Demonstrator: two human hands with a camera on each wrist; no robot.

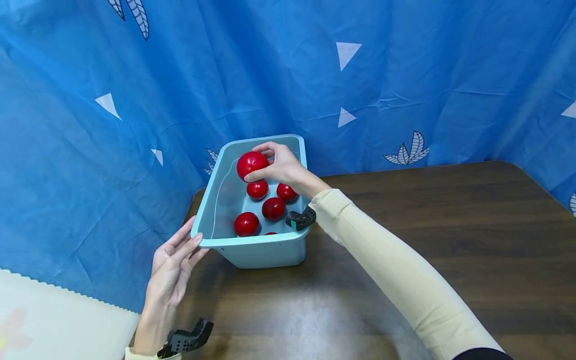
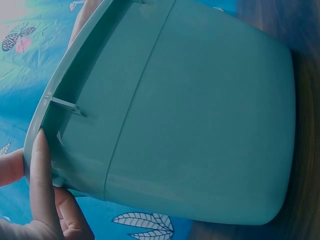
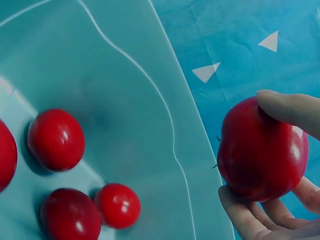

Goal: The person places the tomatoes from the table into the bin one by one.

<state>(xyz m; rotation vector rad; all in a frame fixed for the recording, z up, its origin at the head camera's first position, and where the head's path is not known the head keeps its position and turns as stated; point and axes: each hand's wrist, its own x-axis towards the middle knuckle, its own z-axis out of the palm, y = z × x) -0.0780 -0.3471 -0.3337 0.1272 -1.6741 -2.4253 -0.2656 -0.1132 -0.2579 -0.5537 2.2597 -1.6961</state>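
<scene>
Nearest: left hand (image 1: 173,270) lies at the near-left corner of the tub (image 1: 252,250), fingers straight and apart, fingertips (image 2: 42,170) pressed flat along the rim; nothing gripped. A black perforated mount (image 1: 186,340) sits at that wrist.

Tub: light teal plastic, smooth and slightly glossy, rectangular with rounded corners, flared rim with small ribs beneath (left wrist view). It stands on a dark brown wood-grain table (image 1: 450,240), at the table's far-left corner.

Inside the tub, on its floor: several small round red balls (image 1: 246,224), shiny with highlight spots, lying close together; one near the front wall is mostly hidden by the rim.

Right hand (image 1: 281,167), cream ribbed sleeve (image 1: 396,270), reaches over the tub's right rim. Thumb and fingertips (image 3: 287,107) are clamped on a larger red ball (image 1: 252,164), smooth, glossy, slightly flattened, held above the loose ones near the tub's far-left wall. The forearm and its black wrist mount (image 1: 301,219) cover part of the tub's right wall.

Farthest: creased blue cloth backdrop (image 1: 405,75) printed with white triangles and leaves, hanging just behind tub and table.
</scene>
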